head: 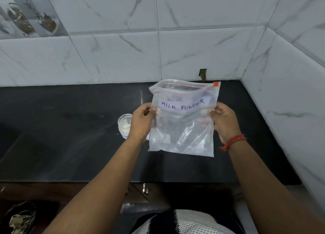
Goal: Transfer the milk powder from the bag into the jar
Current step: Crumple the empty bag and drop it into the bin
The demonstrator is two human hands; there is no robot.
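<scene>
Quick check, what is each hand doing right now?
Left hand: pinches the left edge of the bag, held upright above the counter.
Right hand: pinches the bag's right edge.

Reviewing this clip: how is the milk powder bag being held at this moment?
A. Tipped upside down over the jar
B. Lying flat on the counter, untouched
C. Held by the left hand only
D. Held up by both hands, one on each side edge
D: the left hand and right hand each pinch a side edge of the bag, mouth upward, above the counter.
</scene>
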